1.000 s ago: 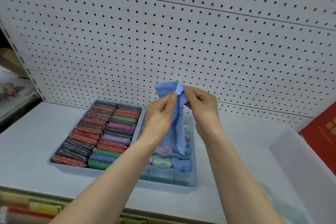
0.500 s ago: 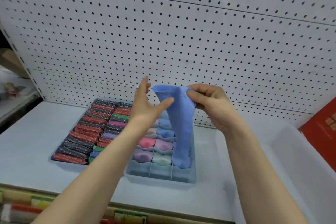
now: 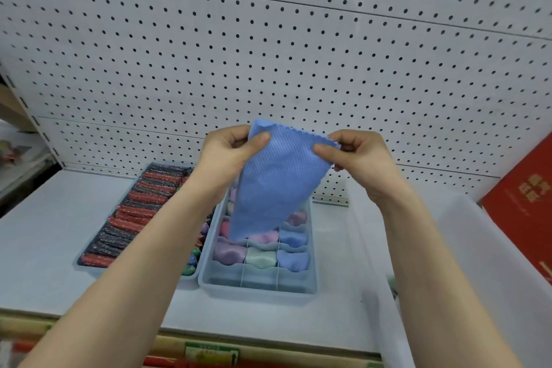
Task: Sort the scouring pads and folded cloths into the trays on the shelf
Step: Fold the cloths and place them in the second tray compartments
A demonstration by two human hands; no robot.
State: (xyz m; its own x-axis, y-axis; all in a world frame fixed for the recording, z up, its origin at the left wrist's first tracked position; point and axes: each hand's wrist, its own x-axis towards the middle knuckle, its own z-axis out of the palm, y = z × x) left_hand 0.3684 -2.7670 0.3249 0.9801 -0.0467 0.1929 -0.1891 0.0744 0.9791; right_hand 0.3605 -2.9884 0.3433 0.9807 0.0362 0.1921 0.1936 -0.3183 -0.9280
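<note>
She has the blue waffle-textured cloth [image 3: 276, 182] spread in the air above the divided pale-blue plastic tray [image 3: 257, 287], one top corner pinched by the left hand [image 3: 231, 148], the other by the right hand [image 3: 357, 152]. Each thumb is pressed against curled fingers with fabric between them. The cloth hangs in a long taper, its lowest point dangling just over the folded cloths already slotted in.

The worry, to my eye, is that drooping tip: if she lowers or folds carelessly, it could drag across the packed bundles and pull one out of its slot. A pinch this light on two corners could also slip, dropping the cloth open into the tray instead of folded.

Counting: one cloth in hand. In the divided tray I make out roughly eight folded bundles, though the hanging cloth hides more. Its front row of three compartments looks unfilled. Two trays sit on the white shelf [image 3: 38, 242]; the left tray [image 3: 89, 269] holds glittery red and dark scouring pads [image 3: 136, 222], too many and too covered by her arm to count exactly.
</note>
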